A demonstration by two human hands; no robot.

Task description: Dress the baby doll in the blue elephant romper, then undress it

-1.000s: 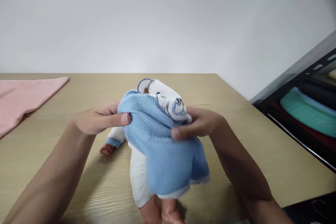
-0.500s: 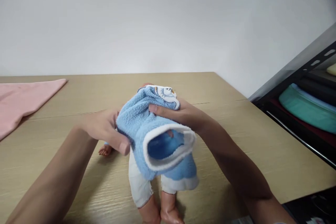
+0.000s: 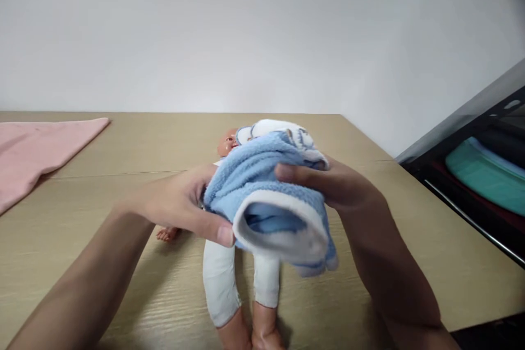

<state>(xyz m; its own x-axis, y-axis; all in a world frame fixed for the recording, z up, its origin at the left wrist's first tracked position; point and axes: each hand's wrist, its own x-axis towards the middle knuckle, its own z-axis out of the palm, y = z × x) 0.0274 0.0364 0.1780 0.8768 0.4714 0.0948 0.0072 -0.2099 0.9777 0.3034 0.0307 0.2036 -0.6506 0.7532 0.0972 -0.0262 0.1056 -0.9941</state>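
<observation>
Between my hands is a fluffy light-blue doll garment (image 3: pixel 254 167) with white trim, its round white-edged opening facing me. My left hand (image 3: pixel 184 205) grips its left side, thumb near the opening's edge. On the other side my right hand (image 3: pixel 328 180) holds the cloth, thumb lying across the top and the fingers hidden behind. Beneath the garment a baby doll (image 3: pixel 221 279) lies on its back in white leggings, feet toward me. Part of its face and one small hand show; the garment covers most of its torso.
A pink cloth (image 3: pixel 45 153) lies at the left on the wooden table (image 3: pixel 123 295). A white wall rises behind the table. To the right stands a black rack (image 3: pixel 463 126) with folded green fabric (image 3: pixel 488 172) on it.
Both hands have shifted the garment up and to the right. More of the doll's face and leggings now shows. The garment's opening has tilted and moved right.
</observation>
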